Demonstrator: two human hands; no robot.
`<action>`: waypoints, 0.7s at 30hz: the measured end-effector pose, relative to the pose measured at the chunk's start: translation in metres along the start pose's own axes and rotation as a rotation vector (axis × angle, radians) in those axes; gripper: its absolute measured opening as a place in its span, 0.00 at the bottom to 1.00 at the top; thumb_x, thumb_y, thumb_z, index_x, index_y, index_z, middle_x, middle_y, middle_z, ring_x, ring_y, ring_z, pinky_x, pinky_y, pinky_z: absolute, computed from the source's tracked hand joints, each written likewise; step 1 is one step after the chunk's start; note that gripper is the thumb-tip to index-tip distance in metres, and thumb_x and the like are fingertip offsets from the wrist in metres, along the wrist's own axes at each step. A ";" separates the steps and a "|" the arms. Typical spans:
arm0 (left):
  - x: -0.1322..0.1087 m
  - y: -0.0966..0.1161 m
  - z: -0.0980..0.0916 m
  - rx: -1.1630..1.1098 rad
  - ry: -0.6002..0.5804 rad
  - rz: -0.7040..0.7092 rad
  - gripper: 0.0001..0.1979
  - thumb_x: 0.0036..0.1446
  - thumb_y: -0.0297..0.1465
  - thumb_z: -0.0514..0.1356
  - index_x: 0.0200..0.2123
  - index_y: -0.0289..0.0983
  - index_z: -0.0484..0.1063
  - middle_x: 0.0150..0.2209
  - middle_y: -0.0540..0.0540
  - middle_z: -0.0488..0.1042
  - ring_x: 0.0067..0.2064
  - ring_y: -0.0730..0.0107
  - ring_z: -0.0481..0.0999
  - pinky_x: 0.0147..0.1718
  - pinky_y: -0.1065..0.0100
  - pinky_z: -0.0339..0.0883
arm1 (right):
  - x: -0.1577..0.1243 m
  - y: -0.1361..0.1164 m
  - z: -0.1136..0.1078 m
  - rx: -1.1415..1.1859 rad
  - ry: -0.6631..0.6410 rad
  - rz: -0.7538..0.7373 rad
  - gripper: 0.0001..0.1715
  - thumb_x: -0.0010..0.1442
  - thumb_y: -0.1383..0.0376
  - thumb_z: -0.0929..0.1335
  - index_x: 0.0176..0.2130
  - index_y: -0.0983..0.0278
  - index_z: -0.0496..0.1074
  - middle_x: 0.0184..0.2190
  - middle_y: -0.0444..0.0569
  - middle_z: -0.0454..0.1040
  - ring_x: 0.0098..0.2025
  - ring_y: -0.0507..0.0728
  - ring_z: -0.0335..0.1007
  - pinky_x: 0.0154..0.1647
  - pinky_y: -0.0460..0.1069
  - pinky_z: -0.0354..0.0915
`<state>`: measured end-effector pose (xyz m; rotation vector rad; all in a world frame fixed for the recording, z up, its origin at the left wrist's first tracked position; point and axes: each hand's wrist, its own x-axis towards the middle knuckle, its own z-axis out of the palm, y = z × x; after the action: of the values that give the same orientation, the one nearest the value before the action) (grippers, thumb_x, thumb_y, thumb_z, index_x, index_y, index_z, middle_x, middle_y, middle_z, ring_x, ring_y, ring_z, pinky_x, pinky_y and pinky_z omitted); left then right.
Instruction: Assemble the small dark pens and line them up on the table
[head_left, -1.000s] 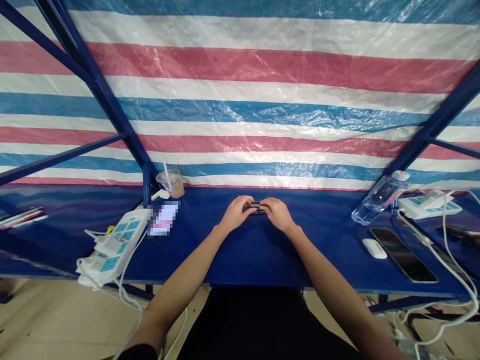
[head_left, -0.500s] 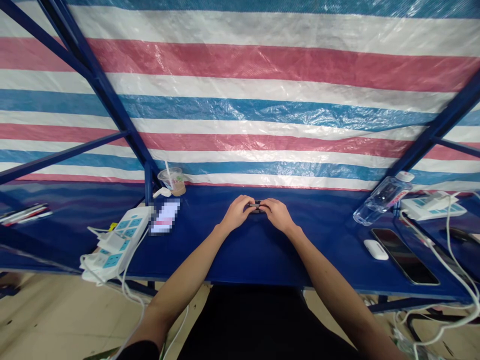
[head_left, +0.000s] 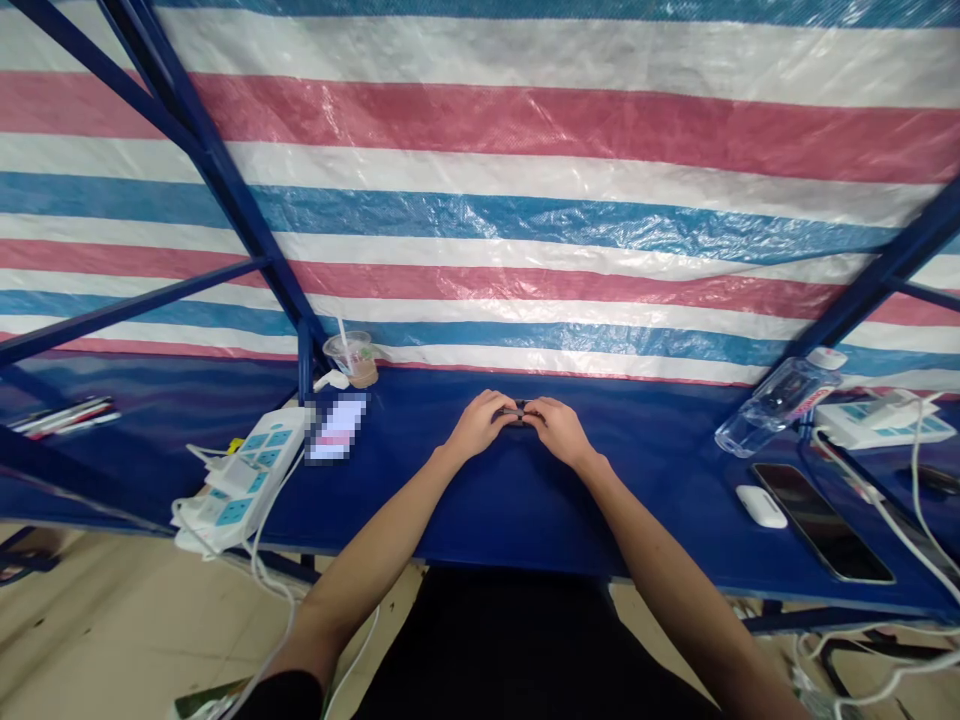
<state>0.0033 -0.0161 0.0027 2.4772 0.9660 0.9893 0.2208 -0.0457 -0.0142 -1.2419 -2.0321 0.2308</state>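
Note:
Both hands meet at the middle of the blue table (head_left: 525,510), near its back edge. My left hand (head_left: 478,426) and my right hand (head_left: 559,428) are curled, fingertips pinched together on a small dark object (head_left: 518,412) held between them. Most of the object is hidden by the fingers; only a dark strip shows.
A white power strip (head_left: 244,475) with cables hangs over the left edge, with a plastic drink cup (head_left: 351,358) behind it. On the right lie a clear water bottle (head_left: 776,400), a white earbud case (head_left: 761,505), a black phone (head_left: 821,520) and another power strip (head_left: 885,422). A striped tarp backs the table.
The hands stay together on the small dark object. The view has shifted slightly, so things on the table appear a little further right.

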 end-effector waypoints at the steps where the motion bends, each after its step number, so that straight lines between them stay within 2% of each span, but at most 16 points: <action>1: 0.000 0.000 0.000 0.009 -0.002 -0.014 0.11 0.72 0.39 0.59 0.42 0.41 0.78 0.42 0.46 0.79 0.47 0.60 0.74 0.50 0.59 0.68 | 0.000 0.000 0.000 -0.002 0.000 -0.004 0.07 0.71 0.68 0.68 0.42 0.59 0.78 0.41 0.49 0.80 0.44 0.59 0.76 0.48 0.51 0.67; 4: 0.000 -0.001 0.000 0.005 -0.023 -0.058 0.11 0.71 0.41 0.60 0.48 0.42 0.77 0.44 0.46 0.79 0.48 0.59 0.75 0.51 0.58 0.69 | 0.000 0.001 -0.001 -0.001 0.003 -0.014 0.08 0.71 0.68 0.68 0.42 0.59 0.78 0.41 0.49 0.80 0.44 0.59 0.75 0.48 0.51 0.67; 7: -0.002 0.000 0.001 -0.032 -0.031 -0.063 0.16 0.68 0.40 0.64 0.55 0.43 0.72 0.48 0.45 0.77 0.50 0.59 0.75 0.52 0.59 0.69 | 0.000 0.001 -0.001 0.001 0.015 -0.011 0.10 0.72 0.68 0.66 0.43 0.59 0.79 0.42 0.49 0.80 0.44 0.59 0.75 0.47 0.51 0.67; 10: -0.002 0.002 0.001 -0.027 -0.046 -0.054 0.09 0.71 0.37 0.59 0.51 0.42 0.72 0.47 0.45 0.76 0.48 0.60 0.75 0.51 0.59 0.69 | 0.000 0.002 -0.001 -0.006 0.018 -0.022 0.12 0.73 0.67 0.65 0.44 0.59 0.79 0.42 0.50 0.80 0.44 0.59 0.75 0.47 0.51 0.67; 13: -0.001 0.003 0.000 0.002 -0.061 -0.065 0.09 0.73 0.38 0.56 0.46 0.41 0.74 0.43 0.45 0.77 0.48 0.60 0.75 0.51 0.59 0.69 | 0.000 0.002 0.000 -0.019 0.006 -0.026 0.12 0.73 0.67 0.65 0.43 0.59 0.80 0.41 0.50 0.80 0.44 0.59 0.75 0.47 0.51 0.67; 15: -0.001 0.002 0.000 -0.005 -0.056 -0.072 0.11 0.73 0.40 0.57 0.47 0.42 0.75 0.45 0.46 0.78 0.49 0.59 0.75 0.53 0.58 0.68 | 0.000 0.002 -0.001 -0.017 0.005 -0.024 0.12 0.72 0.67 0.66 0.44 0.59 0.80 0.41 0.50 0.80 0.44 0.59 0.75 0.47 0.51 0.67; 18: -0.001 0.001 0.000 -0.050 -0.040 -0.076 0.16 0.70 0.41 0.61 0.57 0.43 0.71 0.48 0.46 0.78 0.52 0.59 0.75 0.55 0.58 0.68 | 0.000 0.002 -0.001 -0.012 0.008 -0.021 0.11 0.72 0.67 0.66 0.44 0.59 0.80 0.42 0.50 0.80 0.45 0.59 0.75 0.48 0.51 0.67; 19: -0.001 0.001 0.001 -0.055 -0.041 -0.074 0.17 0.69 0.41 0.62 0.57 0.43 0.71 0.48 0.46 0.77 0.51 0.60 0.76 0.54 0.59 0.69 | 0.000 0.002 -0.001 -0.012 0.012 -0.017 0.11 0.72 0.68 0.66 0.44 0.59 0.80 0.42 0.50 0.80 0.45 0.59 0.75 0.48 0.51 0.67; 21: -0.001 0.001 0.002 -0.036 -0.050 -0.064 0.12 0.71 0.41 0.59 0.51 0.42 0.74 0.46 0.46 0.77 0.49 0.60 0.75 0.51 0.60 0.69 | 0.000 0.002 -0.001 -0.019 0.010 -0.014 0.11 0.72 0.68 0.67 0.44 0.59 0.80 0.42 0.50 0.80 0.45 0.59 0.75 0.48 0.51 0.67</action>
<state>0.0042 -0.0175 0.0015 2.4141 0.9970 0.9116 0.2225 -0.0452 -0.0145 -1.2373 -2.0381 0.1981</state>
